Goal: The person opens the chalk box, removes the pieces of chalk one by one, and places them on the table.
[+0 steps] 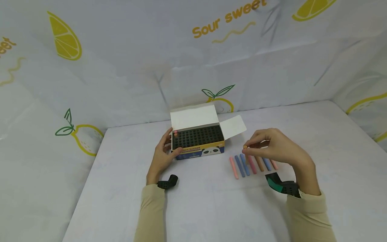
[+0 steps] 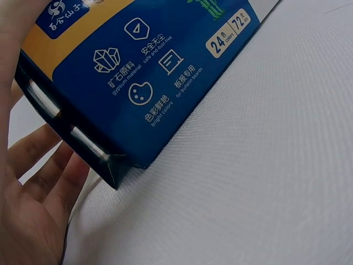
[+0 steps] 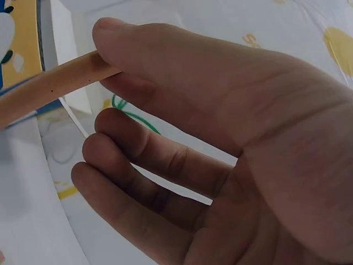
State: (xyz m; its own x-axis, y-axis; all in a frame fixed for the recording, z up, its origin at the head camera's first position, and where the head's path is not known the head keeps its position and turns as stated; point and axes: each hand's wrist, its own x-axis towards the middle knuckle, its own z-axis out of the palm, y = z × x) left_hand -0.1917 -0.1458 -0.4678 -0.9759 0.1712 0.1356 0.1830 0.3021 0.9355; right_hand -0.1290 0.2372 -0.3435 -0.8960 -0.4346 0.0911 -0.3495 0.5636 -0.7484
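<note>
My left hand (image 1: 159, 158) grips the left end of a chalk box (image 1: 198, 153), thumb on the front and fingers round the side. In the head view the box stands with its lid up. Its black holder (image 1: 199, 136) is full of round holes, with a pink and an orange chalk end (image 1: 176, 133) in the far left corner. To the right, above a row of chalk sticks, my right hand (image 1: 279, 148) pinches an orange chalk stick (image 3: 58, 88) between thumb and forefinger. The other fingers are bent loosely below it in the right wrist view.
Several pink, blue, red and brown chalk sticks (image 1: 240, 166) lie side by side on the white table (image 1: 205, 201), right of the box. The box's side flap (image 1: 232, 127) sticks out toward them. Behind stands a white cloth backdrop (image 1: 121, 77) with lemon prints.
</note>
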